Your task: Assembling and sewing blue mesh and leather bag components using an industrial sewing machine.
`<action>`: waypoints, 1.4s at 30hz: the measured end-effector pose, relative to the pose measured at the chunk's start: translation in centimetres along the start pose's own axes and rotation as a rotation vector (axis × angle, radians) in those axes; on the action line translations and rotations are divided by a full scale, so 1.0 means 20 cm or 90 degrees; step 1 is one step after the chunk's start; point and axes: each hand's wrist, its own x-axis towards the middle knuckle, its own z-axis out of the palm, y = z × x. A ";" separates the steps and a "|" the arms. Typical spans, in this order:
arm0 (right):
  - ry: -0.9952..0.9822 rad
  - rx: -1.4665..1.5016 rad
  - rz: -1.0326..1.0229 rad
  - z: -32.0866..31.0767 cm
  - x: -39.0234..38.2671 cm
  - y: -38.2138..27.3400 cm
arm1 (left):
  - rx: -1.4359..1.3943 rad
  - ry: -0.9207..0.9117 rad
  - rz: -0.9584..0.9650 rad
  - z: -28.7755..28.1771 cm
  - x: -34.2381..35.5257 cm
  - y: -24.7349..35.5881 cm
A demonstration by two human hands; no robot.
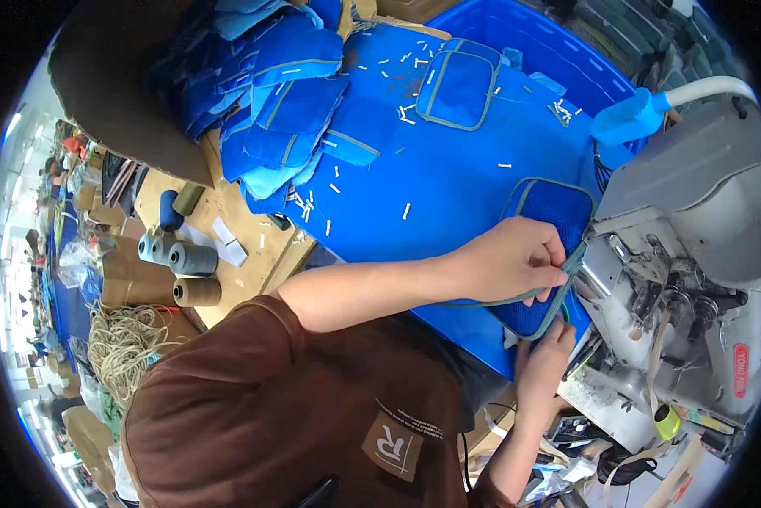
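Note:
A blue mesh fabric pouch piece [555, 206] with grey-green edge binding lies at the sewing machine [685, 279], on the right side of the blue work surface. My left hand [516, 258] reaches across from the left, thumb and fingers pinched on the bound edge of the pouch. Below it, my right hand [545, 360] is closed around the pouch's lower corner, beside the machine. A small green curved thing shows by the right fingertips; its kind is unclear. The pouch's right edge meets the machine's metal cylinder, and the stitching point is hidden.
Blue pouch pieces [287, 110] are heaped at the far left. A finished-looking bound pouch [458, 85] lies near the blue plastic crate [558, 38]. White scraps [407, 211] dot the surface. Thread cones [193, 258] stand left; a blue-headed lamp [630, 118] overhangs the right.

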 end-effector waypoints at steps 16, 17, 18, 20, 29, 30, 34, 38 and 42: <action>-0.338 0.685 0.217 -0.57 -0.02 0.13 | -0.283 0.043 -0.145 0.05 -0.07 -0.01; -0.380 0.620 0.196 -0.59 0.03 0.10 | -0.280 0.051 -0.144 0.05 -0.08 -0.01; -0.391 0.596 0.202 -0.60 0.07 0.08 | -0.279 0.052 -0.141 0.05 -0.08 0.00; -0.404 0.567 0.206 -0.61 0.10 0.04 | -0.277 0.055 -0.147 0.04 -0.10 0.01; -0.400 0.500 0.190 -0.59 0.19 -0.05 | -0.223 0.036 -0.113 0.03 -0.11 0.01; -0.386 0.491 0.174 -0.58 0.20 -0.07 | -0.220 0.034 -0.113 0.02 -0.11 0.01; -0.368 0.425 0.141 -0.50 0.17 -0.05 | -0.216 0.018 -0.149 0.00 -0.12 0.04; -0.261 0.504 0.139 -0.44 0.01 0.00 | -0.248 0.054 -0.058 -0.03 -0.19 0.03; -0.226 0.855 0.158 -0.27 -0.23 0.08 | 0.001 0.133 -0.004 -0.03 -0.08 0.05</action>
